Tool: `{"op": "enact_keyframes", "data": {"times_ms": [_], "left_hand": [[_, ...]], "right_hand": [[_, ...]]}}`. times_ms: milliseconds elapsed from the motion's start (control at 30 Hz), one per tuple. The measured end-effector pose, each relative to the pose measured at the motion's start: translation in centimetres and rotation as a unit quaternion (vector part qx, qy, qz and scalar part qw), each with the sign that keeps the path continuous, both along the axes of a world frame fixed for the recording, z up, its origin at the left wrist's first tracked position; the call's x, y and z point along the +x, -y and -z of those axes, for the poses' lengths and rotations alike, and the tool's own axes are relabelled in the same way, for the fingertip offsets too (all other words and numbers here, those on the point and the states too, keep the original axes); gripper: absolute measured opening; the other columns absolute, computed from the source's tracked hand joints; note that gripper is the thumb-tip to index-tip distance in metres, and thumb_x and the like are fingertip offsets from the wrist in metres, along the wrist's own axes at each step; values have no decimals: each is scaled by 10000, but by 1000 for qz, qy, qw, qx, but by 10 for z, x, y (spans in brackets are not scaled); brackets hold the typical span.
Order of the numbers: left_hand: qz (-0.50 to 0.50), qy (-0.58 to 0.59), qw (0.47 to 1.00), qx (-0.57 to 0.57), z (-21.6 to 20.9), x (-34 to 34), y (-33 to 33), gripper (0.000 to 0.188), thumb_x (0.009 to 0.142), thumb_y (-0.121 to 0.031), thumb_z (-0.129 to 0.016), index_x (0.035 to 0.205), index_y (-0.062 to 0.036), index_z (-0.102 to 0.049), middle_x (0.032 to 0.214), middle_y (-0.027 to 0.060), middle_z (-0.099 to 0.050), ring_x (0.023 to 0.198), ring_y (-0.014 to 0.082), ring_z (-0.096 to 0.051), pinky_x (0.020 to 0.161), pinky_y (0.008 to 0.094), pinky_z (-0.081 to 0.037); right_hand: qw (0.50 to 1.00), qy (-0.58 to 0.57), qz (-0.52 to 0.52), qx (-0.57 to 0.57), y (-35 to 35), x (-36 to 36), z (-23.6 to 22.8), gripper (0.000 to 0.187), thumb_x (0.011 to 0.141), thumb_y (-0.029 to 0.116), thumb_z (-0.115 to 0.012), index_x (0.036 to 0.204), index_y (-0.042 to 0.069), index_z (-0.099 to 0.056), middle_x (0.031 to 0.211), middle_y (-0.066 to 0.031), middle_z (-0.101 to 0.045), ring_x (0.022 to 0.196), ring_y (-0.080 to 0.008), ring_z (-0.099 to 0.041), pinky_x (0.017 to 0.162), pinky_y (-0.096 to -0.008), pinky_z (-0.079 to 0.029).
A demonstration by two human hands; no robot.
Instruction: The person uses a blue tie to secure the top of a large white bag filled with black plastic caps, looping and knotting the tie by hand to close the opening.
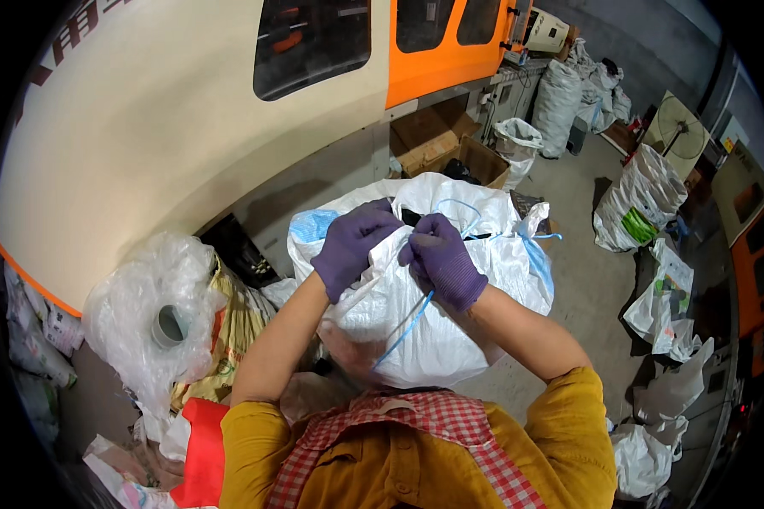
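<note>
A large, full white woven sack [399,335] stands right in front of me. Both hands wear purple knit gloves and work at the gathered top of it. My left hand [352,242] is closed on a fold of the sack's rim. Close beside it, my right hand [446,261] pinches the same gathered edge, its fingertips partly hidden. A light blue cord [407,329] hangs down the sack's front from below my right hand. More blue cord [460,204] loops over the far side of the mouth. Between the hands, a dark gap shows at the opening.
A cream and orange machine [187,127] rises along the left and back. At left sits a roll in clear plastic [170,327]. Cardboard boxes [475,159] lie behind the sack. Farther right stand another white sack [641,199] and a fan [677,129].
</note>
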State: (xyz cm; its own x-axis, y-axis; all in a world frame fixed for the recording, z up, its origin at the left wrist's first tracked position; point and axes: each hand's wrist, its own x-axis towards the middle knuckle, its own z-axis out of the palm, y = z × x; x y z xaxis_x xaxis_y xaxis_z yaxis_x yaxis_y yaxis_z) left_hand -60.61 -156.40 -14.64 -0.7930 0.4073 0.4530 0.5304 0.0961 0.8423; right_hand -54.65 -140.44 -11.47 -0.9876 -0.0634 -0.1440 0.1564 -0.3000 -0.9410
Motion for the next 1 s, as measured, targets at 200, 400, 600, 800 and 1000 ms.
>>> {"op": "enact_keyframes", "data": {"times_ms": [200,400,600,800,1000], "left_hand": [[-55,252,951,170,-21,-19,-17,240,749,-82,-642,946,-20,-519,787,55,-563,688,114,-539,630,251,-453],[-91,218,939,250,-18,-26,-14,133,727,-11,-618,793,-26,-503,643,47,-539,530,119,-511,487,241,-420],[-206,81,925,307,-32,-53,-3,183,723,79,-568,695,-64,-457,663,18,-505,601,112,-497,577,243,-422],[-188,62,936,290,-42,-63,-11,212,737,70,-563,688,-91,-433,636,7,-503,559,98,-458,508,240,-385],[-131,16,944,303,-44,-70,-21,214,727,70,-572,693,-90,-434,664,18,-528,620,102,-507,523,241,-389]], "right_hand": [[995,-10,-63,73,-1,6,-11,141,795,50,-432,933,61,-403,629,-138,-539,407,-172,-482,355,-290,-359],[716,-307,-119,616,-26,1,-33,165,852,198,-503,929,57,-465,708,-145,-591,661,-323,-594,609,-409,-456],[693,-422,97,576,-39,-6,-69,112,805,145,-554,878,62,-535,731,-152,-586,696,-344,-584,618,-408,-458],[671,-499,102,539,-25,-47,-53,161,826,184,-547,935,71,-585,849,-137,-605,801,-319,-584,689,-386,-462],[826,-369,13,426,6,-97,-28,303,881,317,-431,967,80,-599,937,-169,-615,899,-346,-567,788,-410,-434]]}}
